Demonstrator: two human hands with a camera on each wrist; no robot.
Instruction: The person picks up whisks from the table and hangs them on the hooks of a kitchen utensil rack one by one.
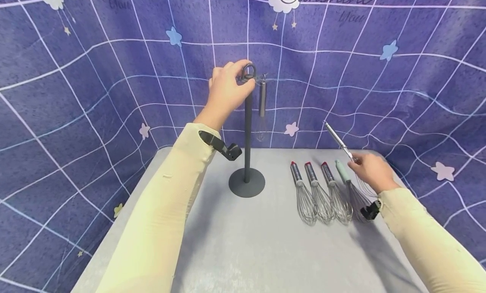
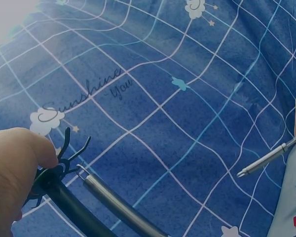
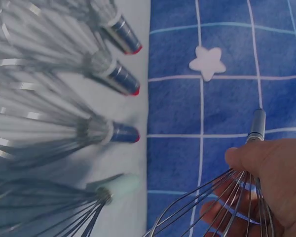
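Note:
My left hand [image 1: 227, 89] grips the top of a dark upright stand [image 1: 247, 132], at its ring and hooks [image 2: 65, 157]. From a hook just right of that hand hangs a small whisk [image 1: 263, 99] with a metal handle, its wires pointing down. Over the table's right side, my right hand [image 1: 373, 171] pinches another metal-handled whisk [image 1: 336, 136] where the wires meet the handle. Its handle slants up and to the left; in the right wrist view the wires [image 3: 217, 202] spread below the thumb. The left fingers are partly hidden in the left wrist view.
Three whisks with red-tipped handles [image 1: 311, 172] lie side by side on the grey table [image 1: 243, 242]. A mint-green-handled whisk [image 1: 342, 171] lies to their right, partly under the right hand. A blue-purple patterned cloth [image 1: 322, 65] hangs behind the table.

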